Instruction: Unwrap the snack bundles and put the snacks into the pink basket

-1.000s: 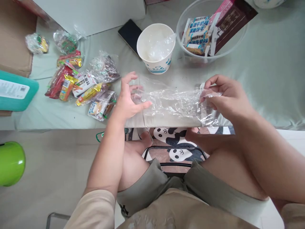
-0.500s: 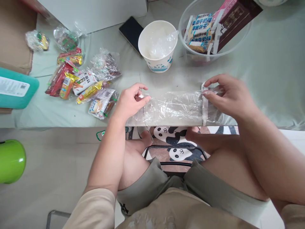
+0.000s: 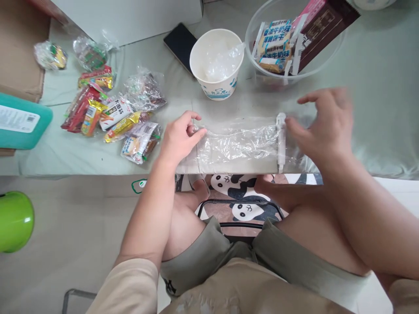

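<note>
- Clear plastic bag [image 3: 240,144]: lies flat and creased along the near edge of the surface [image 3: 386,109], stretched left to right between the two hands.
- White sealing clip [image 3: 280,144]: set crosswise over the bag toward its right end; some film extends to the right of it.
- Left hand [image 3: 176,139]: at the bag's left end. Thumb and forefinger stand apart, tips directed right over the film; the other fingers are curled. The film reaches these fingers; whether they pinch it, I cannot tell.
- Right hand [image 3: 329,124]: blurred, raised to the right of the clip, with thumb and forefinger spread wide and nothing between them. The thumb tip is just beside the clip's far end; the film right of the clip lies below and left of the palm.
- Paper cup [image 3: 216,90]: upright, beyond the bag, containing crumpled clear plastic [image 3: 221,61].
- Black phone [image 3: 178,46]: flat, far left of the cup and partly hidden behind it.
- Clear tub [image 3: 269,81]: far right of the cup, containing biscuit packets [image 3: 276,39] and a dark brown packet [image 3: 324,32] leaning over its rim.
- Wrapped snacks [image 3: 114,114]: grouped on the left of the surface, left of the left hand.
</note>
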Demonstrator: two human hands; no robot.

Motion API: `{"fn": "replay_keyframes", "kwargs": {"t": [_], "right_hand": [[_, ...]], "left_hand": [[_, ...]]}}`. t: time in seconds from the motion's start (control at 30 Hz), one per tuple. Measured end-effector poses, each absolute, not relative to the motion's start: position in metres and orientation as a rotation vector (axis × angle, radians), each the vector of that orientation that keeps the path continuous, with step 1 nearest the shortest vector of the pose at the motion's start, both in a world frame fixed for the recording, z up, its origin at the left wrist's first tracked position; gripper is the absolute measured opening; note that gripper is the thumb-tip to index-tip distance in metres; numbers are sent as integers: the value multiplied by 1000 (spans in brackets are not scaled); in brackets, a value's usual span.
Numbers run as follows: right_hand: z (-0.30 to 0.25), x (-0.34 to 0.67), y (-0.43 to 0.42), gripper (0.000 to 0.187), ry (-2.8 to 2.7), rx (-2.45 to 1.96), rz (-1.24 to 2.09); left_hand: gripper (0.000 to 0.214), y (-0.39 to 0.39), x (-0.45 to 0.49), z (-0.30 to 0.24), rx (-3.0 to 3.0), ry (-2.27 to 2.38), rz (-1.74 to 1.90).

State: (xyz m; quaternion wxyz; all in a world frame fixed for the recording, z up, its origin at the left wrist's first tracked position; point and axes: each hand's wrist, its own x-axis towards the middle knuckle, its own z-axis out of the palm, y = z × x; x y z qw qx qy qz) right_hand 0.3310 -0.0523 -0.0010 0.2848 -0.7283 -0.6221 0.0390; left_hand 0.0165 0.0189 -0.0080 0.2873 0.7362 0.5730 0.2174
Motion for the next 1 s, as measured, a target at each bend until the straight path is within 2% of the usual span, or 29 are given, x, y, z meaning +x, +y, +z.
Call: {"fn": "replay_keyframes", "kwargs": {"t": [0.1, 0.2, 0.33, 0.47, 0.63, 0.8, 0.93, 1.0], "right_hand": [[11, 322, -63, 18, -1690, -1728, -151], [21, 303, -78, 11, -1962, -1367, 14], [11, 274, -91, 32, -2344, -1231, 280], [-6, 261, -90, 39, -2418, -1385, 227], [-5, 271, -87, 33, -2408, -1487, 98], [0, 267, -92, 41, -2221, -1660, -67], [-6, 243, -97, 57, -2190, -1490, -72], [-11, 234, -95, 55, -2198, -1413, -88]], "left_hand": [[28, 20, 19, -10, 2028, 1546, 579], [30, 20, 22, -12, 2050, 1568, 579], [43, 19, 25, -12, 2170, 1547, 568], [33, 18, 29, -11, 2154, 1512, 534], [25, 19, 28, -13, 1714, 1423, 798], [14, 7, 38, -5, 1099, 1426, 1008], [10, -21, 61, 5, 751, 1368, 1237], [11, -36, 71, 7, 664, 1303, 1255]]}}
